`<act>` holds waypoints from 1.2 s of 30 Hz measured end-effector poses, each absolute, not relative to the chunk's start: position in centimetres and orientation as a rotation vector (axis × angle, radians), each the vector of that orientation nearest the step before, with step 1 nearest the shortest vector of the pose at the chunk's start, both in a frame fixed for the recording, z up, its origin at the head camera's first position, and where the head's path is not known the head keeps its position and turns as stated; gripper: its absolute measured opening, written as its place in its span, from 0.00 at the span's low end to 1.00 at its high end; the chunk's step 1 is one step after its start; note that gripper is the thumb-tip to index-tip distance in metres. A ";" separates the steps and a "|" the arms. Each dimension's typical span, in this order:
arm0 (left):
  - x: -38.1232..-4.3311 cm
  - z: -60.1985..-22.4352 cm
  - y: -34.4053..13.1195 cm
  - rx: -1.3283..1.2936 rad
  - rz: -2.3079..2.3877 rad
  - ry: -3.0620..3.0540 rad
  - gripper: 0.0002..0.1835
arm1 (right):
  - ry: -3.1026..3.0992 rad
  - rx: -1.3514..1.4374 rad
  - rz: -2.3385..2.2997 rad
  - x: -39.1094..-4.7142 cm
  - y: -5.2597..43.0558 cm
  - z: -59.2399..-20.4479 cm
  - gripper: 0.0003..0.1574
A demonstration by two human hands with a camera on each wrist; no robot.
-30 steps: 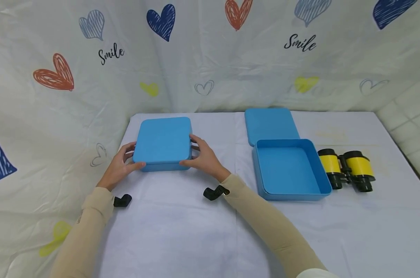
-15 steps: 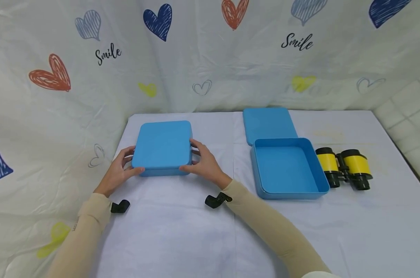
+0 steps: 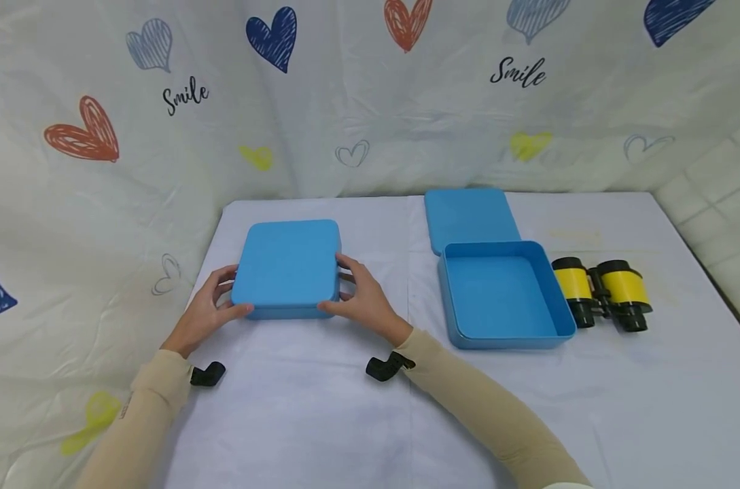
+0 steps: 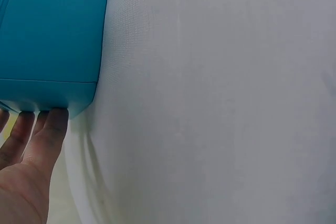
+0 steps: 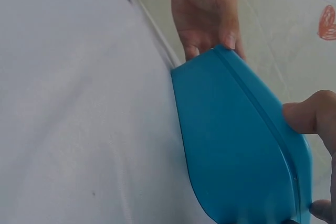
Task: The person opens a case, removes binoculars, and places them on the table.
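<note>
A closed blue lidded box (image 3: 287, 265) lies on the left part of the white-covered table. My left hand (image 3: 207, 309) holds its left side, with the thumb at the near left corner and the fingers along the side. On the opposite side my right hand (image 3: 366, 299) grips the box, its thumb at the near right corner. The left wrist view shows the left fingertips against the blue box wall (image 4: 50, 40). In the right wrist view, the lid seam runs along the blue box (image 5: 236, 140), with a hand at each end. The box's contents are hidden.
Right of the hands stands an open blue box (image 3: 504, 292) with nothing visible inside. A flat blue lid (image 3: 472, 216) lies behind it. Yellow and black binoculars (image 3: 623, 288) rest at its right side. A heart-patterned curtain (image 3: 321, 102) hangs along the table's back.
Both hands have drawn the closed box a little nearer to me across the table. The open box, lid and binoculars have stayed in place; the view has shifted slightly.
</note>
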State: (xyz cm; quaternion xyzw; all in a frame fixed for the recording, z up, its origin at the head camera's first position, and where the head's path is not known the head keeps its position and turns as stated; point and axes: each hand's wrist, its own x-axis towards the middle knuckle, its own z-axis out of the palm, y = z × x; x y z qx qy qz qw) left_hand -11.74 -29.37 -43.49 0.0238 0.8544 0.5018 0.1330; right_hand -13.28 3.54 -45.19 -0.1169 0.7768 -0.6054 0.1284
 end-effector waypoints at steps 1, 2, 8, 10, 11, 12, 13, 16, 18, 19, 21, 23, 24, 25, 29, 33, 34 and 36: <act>-11.7 -43.5 -29.4 0.072 1.461 2.474 0.53 | 2.258 -0.344 -1.764 -13.2 3.6 -45.2 0.64; -11.6 -43.6 -29.4 0.076 1.462 2.473 0.53 | 2.255 -0.348 -1.769 -13.0 3.6 -45.2 0.64; -11.4 -43.8 -29.4 0.108 1.462 2.469 0.53 | 2.236 -0.353 -1.789 -12.3 3.9 -45.3 0.64; -11.2 -43.8 -29.2 0.112 1.464 2.470 0.53 | 2.231 -0.347 -1.794 -12.1 3.9 -45.3 0.64; -11.1 -43.8 -29.2 0.110 1.465 2.468 0.53 | 2.230 -0.343 -1.794 -12.0 4.0 -45.2 0.64; -11.1 -43.8 -29.2 0.106 1.466 2.465 0.53 | 2.230 -0.342 -1.794 -11.8 4.0 -45.2 0.64; -11.0 -43.8 -29.1 0.112 1.466 2.464 0.53 | 2.231 -0.339 -1.794 -11.7 4.0 -45.2 0.64; -10.7 -43.8 -29.0 0.111 1.475 2.458 0.53 | 2.238 -0.340 -1.793 -11.3 4.1 -45.1 0.63; -10.6 -43.8 -28.9 0.112 1.477 2.455 0.52 | 2.243 -0.333 -1.797 -11.0 4.2 -45.0 0.63; -10.5 -43.8 -28.9 0.114 1.478 2.453 0.53 | 2.244 -0.328 -1.799 -10.8 4.2 -45.0 0.63; -10.4 -43.8 -28.8 0.112 1.481 2.447 0.52 | 2.245 -0.315 -1.801 -10.6 4.2 -45.0 0.63; -10.3 -43.8 -28.7 0.119 1.481 2.445 0.52 | 2.246 -0.307 -1.804 -10.3 4.3 -45.1 0.63; -10.2 -43.9 -28.7 0.121 1.484 2.442 0.52 | 2.249 -0.308 -1.805 -10.1 4.3 -45.1 0.62; -10.1 -43.9 -28.6 0.125 1.491 2.439 0.52 | 2.249 -0.305 -1.806 -10.0 4.4 -45.0 0.62; -9.8 -43.8 -28.4 0.133 1.496 2.440 0.52 | 2.257 -0.300 -1.805 -9.5 4.5 -44.9 0.62; -9.3 -43.7 -28.1 0.151 1.493 2.440 0.51 | 2.262 -0.303 -1.806 -9.0 4.8 -44.8 0.62; -9.2 -43.7 -28.1 0.155 1.495 2.439 0.51 | 2.263 -0.302 -1.807 -8.8 4.9 -44.7 0.62; -9.0 -43.7 -28.0 0.167 1.486 2.443 0.51 | 2.257 -0.303 -1.814 -8.5 5.0 -44.7 0.62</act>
